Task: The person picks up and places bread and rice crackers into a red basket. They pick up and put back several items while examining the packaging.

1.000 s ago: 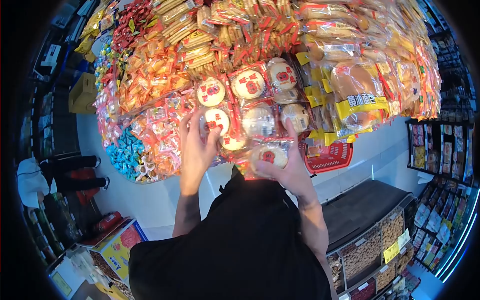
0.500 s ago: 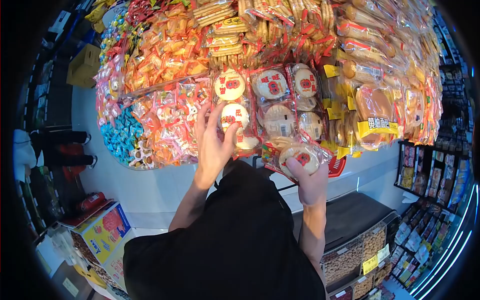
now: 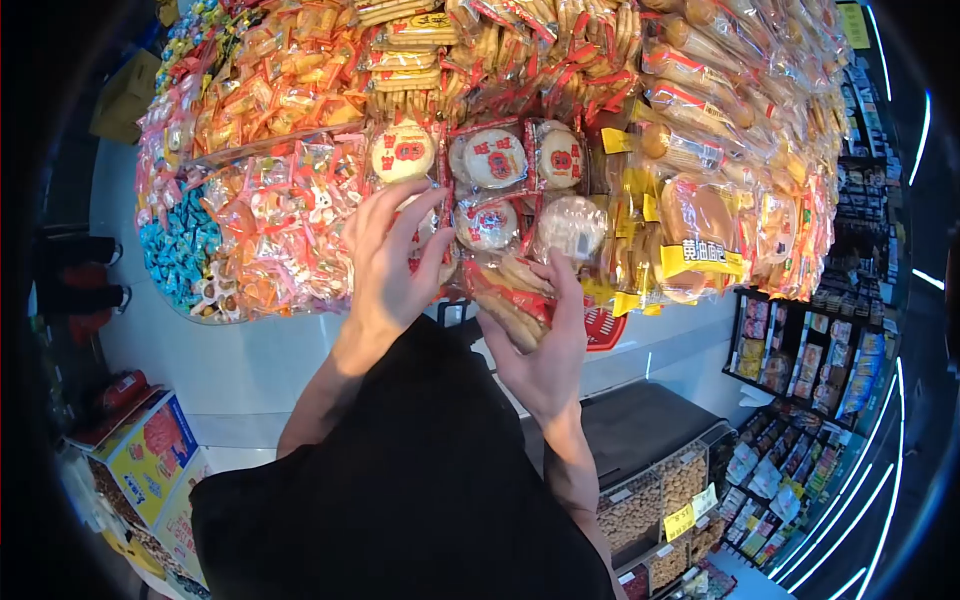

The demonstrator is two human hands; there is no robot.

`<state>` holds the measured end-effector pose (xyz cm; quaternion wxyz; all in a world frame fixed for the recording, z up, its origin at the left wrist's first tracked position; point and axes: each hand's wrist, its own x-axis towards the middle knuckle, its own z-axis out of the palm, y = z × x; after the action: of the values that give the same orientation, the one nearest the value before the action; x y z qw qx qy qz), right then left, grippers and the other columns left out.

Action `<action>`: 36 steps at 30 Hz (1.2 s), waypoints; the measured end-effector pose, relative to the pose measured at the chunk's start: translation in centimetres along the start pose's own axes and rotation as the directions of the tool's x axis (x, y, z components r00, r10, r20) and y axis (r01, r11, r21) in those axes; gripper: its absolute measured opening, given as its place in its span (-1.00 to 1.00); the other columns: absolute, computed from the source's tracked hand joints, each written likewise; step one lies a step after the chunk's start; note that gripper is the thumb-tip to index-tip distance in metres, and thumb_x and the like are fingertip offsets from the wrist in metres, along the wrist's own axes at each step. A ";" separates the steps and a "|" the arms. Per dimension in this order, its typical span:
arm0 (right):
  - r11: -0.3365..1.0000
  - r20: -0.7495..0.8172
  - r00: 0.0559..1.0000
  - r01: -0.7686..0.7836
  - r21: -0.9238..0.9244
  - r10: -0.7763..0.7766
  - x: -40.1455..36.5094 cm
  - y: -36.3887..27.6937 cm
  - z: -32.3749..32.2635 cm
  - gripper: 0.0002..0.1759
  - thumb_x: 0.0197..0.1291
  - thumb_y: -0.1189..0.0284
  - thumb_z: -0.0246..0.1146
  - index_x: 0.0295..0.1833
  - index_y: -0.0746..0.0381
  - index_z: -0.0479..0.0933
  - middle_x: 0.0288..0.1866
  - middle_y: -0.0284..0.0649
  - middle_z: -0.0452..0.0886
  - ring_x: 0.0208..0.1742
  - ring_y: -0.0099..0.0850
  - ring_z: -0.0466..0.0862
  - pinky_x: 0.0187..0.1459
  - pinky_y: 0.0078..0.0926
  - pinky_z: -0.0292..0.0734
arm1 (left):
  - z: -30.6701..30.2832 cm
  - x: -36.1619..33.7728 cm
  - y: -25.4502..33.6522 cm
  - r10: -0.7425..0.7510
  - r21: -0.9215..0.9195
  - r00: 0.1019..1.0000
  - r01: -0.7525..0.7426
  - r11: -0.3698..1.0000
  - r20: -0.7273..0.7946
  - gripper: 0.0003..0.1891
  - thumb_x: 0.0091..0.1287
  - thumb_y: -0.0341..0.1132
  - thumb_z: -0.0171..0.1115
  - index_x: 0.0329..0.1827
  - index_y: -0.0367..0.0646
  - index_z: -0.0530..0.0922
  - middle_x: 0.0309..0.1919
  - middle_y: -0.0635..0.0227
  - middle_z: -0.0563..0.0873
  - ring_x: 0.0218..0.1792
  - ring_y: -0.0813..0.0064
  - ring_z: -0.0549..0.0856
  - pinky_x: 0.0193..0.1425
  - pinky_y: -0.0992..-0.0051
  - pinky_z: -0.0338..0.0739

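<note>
My left hand (image 3: 390,265) is over the front of the snack display, its fingers curved and apart above a round white cracker pack whose label shows between them. My right hand (image 3: 545,340) is at the front edge, fingers spread around a clear and red pack of crackers (image 3: 515,300) seen from its side, resting against palm and thumb. Beyond the hands lie round wrapped crackers with red print: a yellowish one (image 3: 403,151), a white one (image 3: 494,159) and another (image 3: 561,159). A cracker pack turned label down (image 3: 573,228) lies just past my right fingertips.
Orange-wrapped sweets (image 3: 290,85) and blue sweets (image 3: 180,245) lie left. Bread packs (image 3: 700,235) lie right. A red basket (image 3: 604,328) shows below the display edge. Nut bins (image 3: 630,515) stand at lower right, and a printed box (image 3: 155,450) at lower left.
The view has shifted right. My right hand has moved toward the middle and turned, and its pack is now seen side-on. A white cracker pack now shows label up in the near row.
</note>
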<state>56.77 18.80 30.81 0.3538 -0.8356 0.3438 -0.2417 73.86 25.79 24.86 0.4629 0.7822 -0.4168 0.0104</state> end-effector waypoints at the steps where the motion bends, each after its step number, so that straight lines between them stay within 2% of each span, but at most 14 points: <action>1: 1.000 0.008 1.000 -0.002 0.023 0.002 0.2 0.0 -0.3 -0.05 0.06 0.56 0.49 0.50 0.39 0.09 0.14 -0.06 0.50 0.12 -0.32 0.62 0.13 -0.39 0.55 | 0.3 0.4 0.2 0.005 -0.012 1.000 -0.005 1.000 0.018 -0.59 0.17 -0.38 0.44 0.12 -0.07 0.65 0.17 0.27 0.60 0.26 0.22 0.50 0.33 0.21 0.23; 4: 0.978 0.004 0.990 -0.138 0.159 0.139 0.5 0.0 -0.9 -0.05 -0.02 0.50 0.54 0.46 0.40 0.19 0.16 0.01 0.48 0.15 -0.13 0.55 0.21 -0.27 0.46 | 0.3 0.9 0.8 0.011 0.022 1.000 -0.011 1.000 0.004 -0.61 0.15 -0.41 0.44 0.09 -0.09 0.65 0.12 0.27 0.63 0.18 0.21 0.56 0.30 0.24 0.29; 6: 0.941 -0.011 0.984 -0.168 0.295 0.179 0.2 -0.7 -1.5 -0.08 -0.02 0.50 0.54 0.44 0.40 0.23 0.15 0.00 0.49 0.15 -0.15 0.56 0.21 -0.27 0.45 | 0.5 1.2 1.3 0.010 0.063 1.000 -0.009 0.998 -0.017 -0.61 0.15 -0.43 0.43 0.08 -0.12 0.65 0.11 0.25 0.64 0.15 0.19 0.58 0.29 0.25 0.36; 7: 0.885 -0.008 0.974 -0.202 0.420 0.227 -0.4 -1.0 -1.8 -0.11 -0.03 0.50 0.54 0.42 0.39 0.26 0.15 -0.01 0.49 0.14 -0.17 0.56 0.21 -0.28 0.45 | 0.8 1.1 1.9 0.059 -0.076 0.997 -0.055 0.996 0.046 -0.62 0.17 -0.43 0.42 0.09 -0.12 0.65 0.11 0.25 0.64 0.15 0.18 0.58 0.28 0.25 0.37; 8: 0.885 0.000 0.974 -0.207 0.417 0.228 -1.1 -0.9 -2.3 -0.11 -0.03 0.50 0.54 0.42 0.39 0.26 0.15 -0.01 0.49 0.14 -0.17 0.56 0.21 -0.28 0.45 | 1.1 1.1 2.5 0.113 -0.216 0.989 -0.090 0.972 0.098 -0.63 0.19 -0.42 0.41 0.09 -0.11 0.64 0.10 0.26 0.64 0.15 0.18 0.58 0.28 0.25 0.39; 11: 0.959 -0.059 0.980 -0.171 0.228 0.188 -3.2 -0.9 -3.9 -0.24 -0.06 0.53 0.53 0.29 0.38 0.38 0.18 -0.07 0.49 0.18 -0.29 0.55 0.25 -0.34 0.43 | 2.5 2.3 4.2 0.282 -0.254 0.939 -0.229 0.940 0.198 -0.54 0.16 -0.41 0.41 0.17 -0.11 0.60 0.13 0.27 0.63 0.18 0.17 0.58 0.28 0.24 0.42; 14: 0.868 -0.074 0.938 -0.281 0.408 0.339 -5.3 -1.1 -4.9 -0.27 -0.05 0.55 0.52 0.28 0.37 0.40 0.20 -0.08 0.48 0.19 -0.32 0.53 0.28 -0.35 0.40 | 5.0 3.5 4.5 0.414 -0.268 0.868 -0.344 0.900 0.276 -0.40 0.12 -0.37 0.42 0.30 -0.12 0.51 0.17 0.26 0.60 0.25 0.18 0.54 0.34 0.23 0.35; 16: 0.875 -0.070 0.942 -0.276 0.398 0.329 -6.6 -0.7 -5.6 -0.28 -0.05 0.58 0.50 0.28 0.36 0.40 0.22 -0.07 0.47 0.21 -0.31 0.53 0.30 -0.34 0.38 | 6.4 4.0 4.6 0.488 -0.165 0.808 -0.459 0.873 0.329 -0.32 0.12 -0.34 0.42 0.37 -0.13 0.44 0.15 0.24 0.60 0.27 0.17 0.51 0.41 0.21 0.25; 20: 0.769 -0.073 0.907 -0.308 0.560 0.416 -8.3 0.2 -5.5 -0.30 -0.02 0.62 0.47 0.29 0.36 0.39 0.25 -0.09 0.47 0.24 -0.33 0.53 0.33 -0.35 0.37 | 7.3 4.4 4.3 0.473 -0.184 0.756 -0.439 0.879 0.452 -0.28 0.11 -0.31 0.43 0.41 -0.14 0.40 0.11 0.22 0.60 0.28 0.16 0.48 0.44 0.19 0.15; 26: 0.690 -0.085 0.869 -0.324 0.647 0.488 -9.7 0.6 -5.7 -0.31 0.01 0.64 0.46 0.31 0.37 0.38 0.24 -0.08 0.48 0.23 -0.34 0.56 0.29 -0.36 0.44 | 1.6 3.6 5.3 0.461 -0.446 0.829 -0.299 0.844 0.317 -0.49 0.05 -0.58 0.35 0.14 -0.13 0.61 0.00 0.24 0.62 0.05 0.15 0.60 0.22 0.19 0.42; 28: 0.677 -0.078 0.864 -0.330 0.658 0.497 -9.9 1.1 -5.7 -0.31 0.01 0.62 0.47 0.30 0.37 0.39 0.24 -0.08 0.48 0.23 -0.34 0.56 0.30 -0.36 0.44 | 0.5 2.7 5.1 0.431 -0.257 0.889 -0.385 0.886 0.156 -0.49 -0.05 -0.69 0.26 0.03 -0.13 0.66 -0.03 0.26 0.63 -0.03 0.15 0.62 0.12 0.20 0.50; 29: 0.674 -0.078 0.864 -0.329 0.662 0.498 -9.9 1.3 -5.7 -0.31 0.01 0.62 0.47 0.30 0.37 0.39 0.24 -0.08 0.48 0.23 -0.34 0.56 0.30 -0.36 0.44 | 0.8 2.1 4.5 0.444 -0.193 0.883 -0.414 0.890 0.150 -0.42 -0.10 -0.69 0.21 0.09 -0.14 0.65 0.05 0.25 0.62 0.09 0.14 0.59 0.21 0.19 0.45; 32: 0.708 -0.061 0.879 -0.338 0.620 0.473 -9.8 1.8 -5.3 -0.31 0.01 0.61 0.47 0.30 0.36 0.39 0.25 -0.09 0.48 0.23 -0.34 0.56 0.29 -0.36 0.44 | 3.2 -0.2 2.4 0.395 0.002 0.893 -0.405 0.914 0.217 -0.39 -0.08 -0.69 0.17 0.15 -0.15 0.63 0.14 0.24 0.60 0.23 0.14 0.53 0.31 0.18 0.40; 36: 0.787 -0.067 0.912 -0.311 0.534 0.406 -9.8 2.6 -4.8 -0.32 0.04 0.57 0.48 0.29 0.37 0.39 0.20 -0.08 0.50 0.21 -0.35 0.57 0.28 -0.37 0.44 | 3.5 -1.9 2.2 0.316 -0.023 0.899 -0.325 0.945 0.304 -0.33 -0.06 -0.69 0.14 0.25 -0.19 0.57 0.30 0.11 0.49 0.34 0.06 0.45 0.42 0.12 0.33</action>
<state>46.28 22.68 30.32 0.5700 -0.6052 0.4499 -0.3261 69.85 23.97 23.62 0.3741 0.7017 -0.6057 -0.0278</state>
